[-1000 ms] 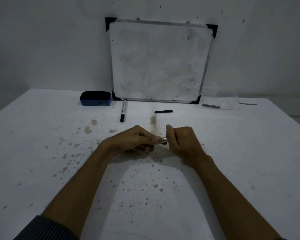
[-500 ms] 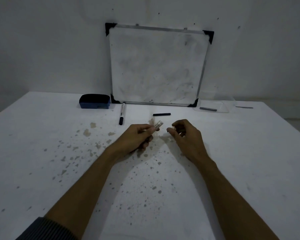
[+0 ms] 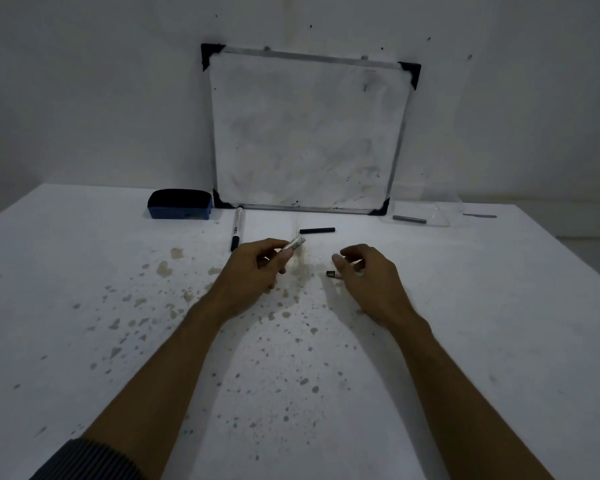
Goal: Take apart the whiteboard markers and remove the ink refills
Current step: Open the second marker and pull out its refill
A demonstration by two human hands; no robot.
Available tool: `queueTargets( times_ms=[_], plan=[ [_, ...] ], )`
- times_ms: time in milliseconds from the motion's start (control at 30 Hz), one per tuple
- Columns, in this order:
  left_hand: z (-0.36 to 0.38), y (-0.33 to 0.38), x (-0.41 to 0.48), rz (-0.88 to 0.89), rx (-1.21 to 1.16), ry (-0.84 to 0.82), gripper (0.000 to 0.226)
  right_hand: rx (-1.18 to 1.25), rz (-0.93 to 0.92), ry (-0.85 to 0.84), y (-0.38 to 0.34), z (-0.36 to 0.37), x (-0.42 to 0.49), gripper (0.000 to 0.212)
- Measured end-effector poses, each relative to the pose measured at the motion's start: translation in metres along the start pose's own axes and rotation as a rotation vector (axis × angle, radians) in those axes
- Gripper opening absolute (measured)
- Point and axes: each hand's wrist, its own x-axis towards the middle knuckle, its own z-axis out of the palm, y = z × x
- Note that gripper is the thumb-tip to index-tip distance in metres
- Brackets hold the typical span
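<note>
So the hands have come apart: the right hand [image 3: 371, 277] has let go, fingers loosely curled and holding nothing, with a small dark end piece [image 3: 331, 273] lying just off its thumb tip. The left hand [image 3: 253, 268] pinches the white barrel [image 3: 293, 245], open end past the fingertips, so I'd guess the refill comes next. Beyond lie a black refill [image 3: 317, 230] and a whole marker [image 3: 237, 228].
</note>
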Motion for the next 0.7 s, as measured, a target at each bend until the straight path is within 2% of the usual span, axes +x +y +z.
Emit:
queueTargets(
  times_ms=[133, 233, 300, 367, 467, 533, 633, 700],
  plan=[
    [0.002, -0.002, 0.005, -0.033, -0.069, -0.041, 0.028, 0.028, 0.029, -0.033, -0.015, -0.003, 0.023, 0.025],
    [0.003, 0.003, 0.007, -0.039, -0.126, -0.051, 0.025, 0.191, 0.024, -0.105, -0.033, 0.000, 0.035, 0.023],
    [0.003, 0.006, 0.008, -0.064, -0.186, -0.040, 0.020, 0.300, 0.024, -0.176, -0.043, 0.007, 0.036, 0.013],
    [0.001, 0.009, 0.009, -0.094, -0.221, -0.034, 0.026, 0.336, -0.002, -0.221, -0.047, 0.014, 0.034, 0.003],
    [-0.001, 0.011, 0.012, -0.103, -0.294, -0.075, 0.034, 0.428, 0.005, -0.239, -0.049, 0.013, 0.035, 0.007],
    [-0.002, 0.013, 0.012, -0.135, -0.455, -0.120, 0.041, 0.571, 0.099, -0.215, -0.048, 0.010, 0.037, 0.017],
    [-0.002, 0.017, 0.013, -0.214, -0.826, -0.127, 0.062, 0.898, 0.343, -0.085, -0.050, 0.011, 0.037, 0.019],
    [0.001, 0.018, 0.013, -0.183, -0.909, -0.105, 0.056, 1.046, 0.450, 0.022, -0.051, 0.015, 0.034, 0.017]
  ],
)
